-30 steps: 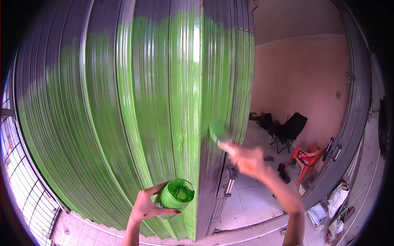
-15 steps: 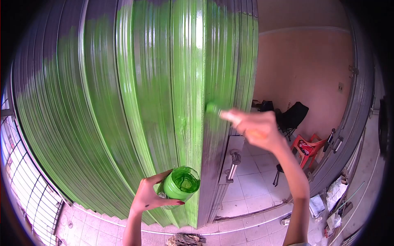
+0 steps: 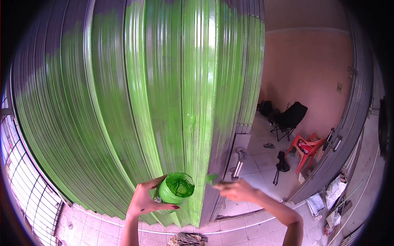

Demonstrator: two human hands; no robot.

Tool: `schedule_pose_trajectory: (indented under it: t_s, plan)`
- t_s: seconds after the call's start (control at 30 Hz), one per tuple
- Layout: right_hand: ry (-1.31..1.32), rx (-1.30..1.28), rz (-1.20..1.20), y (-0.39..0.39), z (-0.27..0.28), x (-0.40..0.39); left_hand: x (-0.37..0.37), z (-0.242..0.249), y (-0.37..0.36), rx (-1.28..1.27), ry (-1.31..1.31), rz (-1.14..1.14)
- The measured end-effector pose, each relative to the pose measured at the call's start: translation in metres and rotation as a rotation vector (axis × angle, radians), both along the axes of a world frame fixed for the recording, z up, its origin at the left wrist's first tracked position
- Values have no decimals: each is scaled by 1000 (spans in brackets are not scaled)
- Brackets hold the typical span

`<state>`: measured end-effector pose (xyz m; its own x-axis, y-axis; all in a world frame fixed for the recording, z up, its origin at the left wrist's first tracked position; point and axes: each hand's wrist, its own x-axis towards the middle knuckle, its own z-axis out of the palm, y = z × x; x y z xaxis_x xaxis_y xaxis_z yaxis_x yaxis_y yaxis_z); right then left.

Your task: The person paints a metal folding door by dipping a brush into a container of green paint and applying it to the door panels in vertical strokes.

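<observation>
Our bare, red-nailed left hand (image 3: 143, 199) curves into a C-shaped grip. Our bare right hand (image 3: 237, 190) is clenched, elbow (image 3: 295, 221) bent outward.

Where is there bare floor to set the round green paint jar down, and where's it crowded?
Free: pale outdoor tiles between the black barred grille and the mottled brown bundle; indoor white tiles between the silver metal handle and the black legged object. Crowded: beside the right-hand grey doorframe, where crumpled white bags lie.

The jar (image 3: 174, 191) (in the left hand (image 3: 143, 200)) sits left of the brush (image 3: 212, 179).
</observation>
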<state>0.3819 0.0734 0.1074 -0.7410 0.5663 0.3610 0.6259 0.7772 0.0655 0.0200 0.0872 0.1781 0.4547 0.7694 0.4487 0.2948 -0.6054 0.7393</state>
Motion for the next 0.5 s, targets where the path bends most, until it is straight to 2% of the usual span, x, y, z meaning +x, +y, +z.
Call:
schedule_pose_trajectory:
  t_s: [0.03, 0.1, 0.13, 0.2, 0.27, 0.37, 0.47, 0.5]
  plan:
    - [41, 78, -40, 1, 37, -5, -2, -2, 2, 0, 7, -10]
    - [281, 74, -63, 9, 104, -6, -1, -4, 4, 2, -18, -40]
    - [314, 188, -40, 11, 140, -7, 1, -5, 6, 6, -34, -58]
    - [407, 396, 48, 18, 188, -9, 4, -8, 10, 1, -53, -80]
    - [508, 385, 21, 13, 219, -17, 4, -10, 9, -2, -59, -84]
    - [535, 548, 13, 6, 221, -26, -1, -20, 14, 21, -98, -104]
    - [523, 770, -28, -8, 192, -32, -9, -23, 15, 47, -125, -117]
    - [556, 774, -28, -13, 183, -35, -11, -20, 13, 56, -109, -104]
